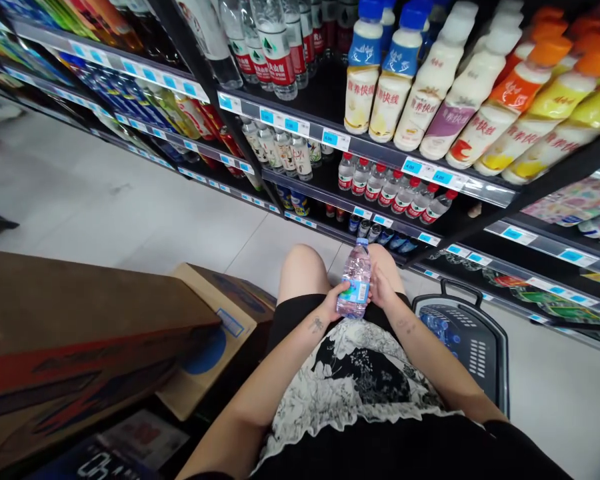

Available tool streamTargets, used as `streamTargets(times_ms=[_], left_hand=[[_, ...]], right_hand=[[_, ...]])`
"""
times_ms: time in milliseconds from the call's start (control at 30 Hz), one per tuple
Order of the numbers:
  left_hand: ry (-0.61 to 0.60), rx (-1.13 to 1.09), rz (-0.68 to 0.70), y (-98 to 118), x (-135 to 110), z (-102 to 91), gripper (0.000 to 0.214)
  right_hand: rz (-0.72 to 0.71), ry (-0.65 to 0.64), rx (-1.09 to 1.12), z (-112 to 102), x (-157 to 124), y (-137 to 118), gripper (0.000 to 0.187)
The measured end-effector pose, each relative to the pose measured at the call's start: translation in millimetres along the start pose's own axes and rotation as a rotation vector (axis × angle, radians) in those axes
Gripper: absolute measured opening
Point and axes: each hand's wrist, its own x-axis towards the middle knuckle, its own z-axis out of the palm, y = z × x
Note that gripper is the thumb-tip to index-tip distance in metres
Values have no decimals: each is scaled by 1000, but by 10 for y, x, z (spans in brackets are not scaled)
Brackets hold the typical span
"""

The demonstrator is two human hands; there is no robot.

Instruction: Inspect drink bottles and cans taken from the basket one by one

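Note:
I hold a small clear water bottle (355, 280) with a blue cap and blue label upright over my lap, between my knees. My left hand (331, 301) is closed round its lower left side. My right hand (381, 287) is wrapped against its right side. I am crouched in front of a black shop shelf (360, 150) filled with drink bottles. Directly ahead, a low shelf holds a row of small red-capped water bottles (395, 190).
Tall white milk-drink bottles (430, 87) with blue and orange caps fill the upper shelf. A dark shopping basket (467, 337) stands on the floor by my right knee. Cardboard boxes (95, 347) lie at my left. Light grey tiled floor (130, 213) stretches along the aisle to the left.

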Motion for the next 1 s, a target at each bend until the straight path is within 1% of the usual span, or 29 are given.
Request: streamTargets(times_ms=[67,167,233,333,667,867,1000], left_hand=[[21,64,6,1,5,31,59],[91,179,65,-1,12,86,63],[129,229,102,1,15,122,66],[144,252,108,11,17,157,66],[208,242,107,30,52,161,65],[212,215,123,32,50,183,63],[206,158,124,4,49,139,61]], right_hand=[[-58,-67,-28,-50,-4,-2,73],[-140,-150,-38,-96,11,-44,84],[-151,-190,-33,-119,33,-76,85],[-144,-237,-31,-155,72,-97,83],[-152,-275,5,-243,175,-54,76],[-131,-254,19,-212,194,-71,75],[-122,-222,-6,-170,180,-79,74]])
